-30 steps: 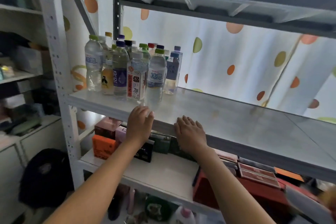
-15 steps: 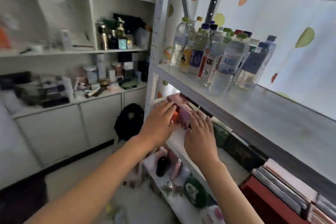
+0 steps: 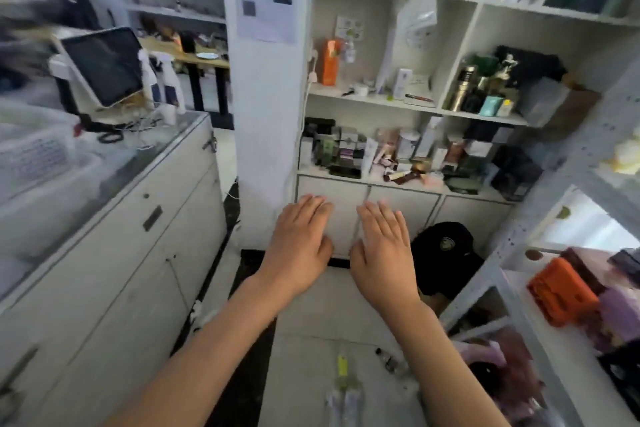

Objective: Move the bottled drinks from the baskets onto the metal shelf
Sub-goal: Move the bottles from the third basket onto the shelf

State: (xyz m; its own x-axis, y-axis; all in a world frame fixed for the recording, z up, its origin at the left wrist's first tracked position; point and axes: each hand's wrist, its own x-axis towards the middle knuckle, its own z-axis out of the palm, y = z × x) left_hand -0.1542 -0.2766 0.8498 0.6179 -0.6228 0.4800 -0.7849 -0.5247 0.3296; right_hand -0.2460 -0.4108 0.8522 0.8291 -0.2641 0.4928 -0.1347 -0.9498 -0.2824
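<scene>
My left hand [image 3: 299,243] and my right hand [image 3: 384,248] hover side by side in mid-air, palms down, fingers straight and holding nothing. The white metal shelf [image 3: 568,180] stands at the right edge, with only its upright and lower levels showing. A blurred white plastic basket [image 3: 38,163] sits on the counter at far left. The bottled drinks on the shelf are out of view. Low on the floor lie bottles [image 3: 343,388], one with a yellow cap.
A white counter with drawers [image 3: 131,218] runs along the left, carrying a tablet on a stand [image 3: 104,66]. A white pillar [image 3: 266,80] and cluttered wall shelves [image 3: 415,107] stand ahead. A black bag [image 3: 443,253] sits on the floor. Orange and purple boxes [image 3: 568,291] fill the lower shelf.
The view has swung left, away from the bottles on the metal shelf, toward the counter and wall shelves. Both hands came off the shelf edge and now hover empty.
</scene>
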